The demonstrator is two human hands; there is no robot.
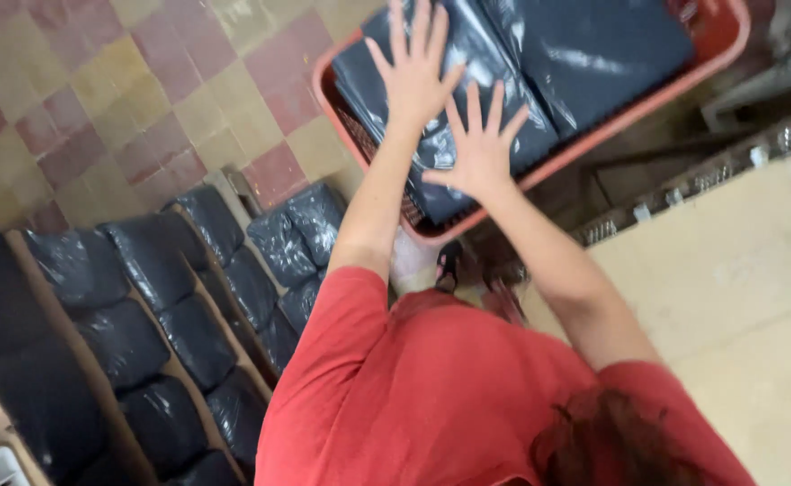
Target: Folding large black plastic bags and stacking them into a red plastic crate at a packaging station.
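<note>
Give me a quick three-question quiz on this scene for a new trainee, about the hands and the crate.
1. True or false: the left hand and the right hand both lie flat, fingers spread, on the dark plastic-wrapped bundles in the red crate.
2. Which hand reaches farther across the crate? A) left B) right C) neither is over the crate
3. Fill in: the floor beside the crate is laid with red and tan ___.

Key: 1 true; 2 A; 3 tiles.
</note>
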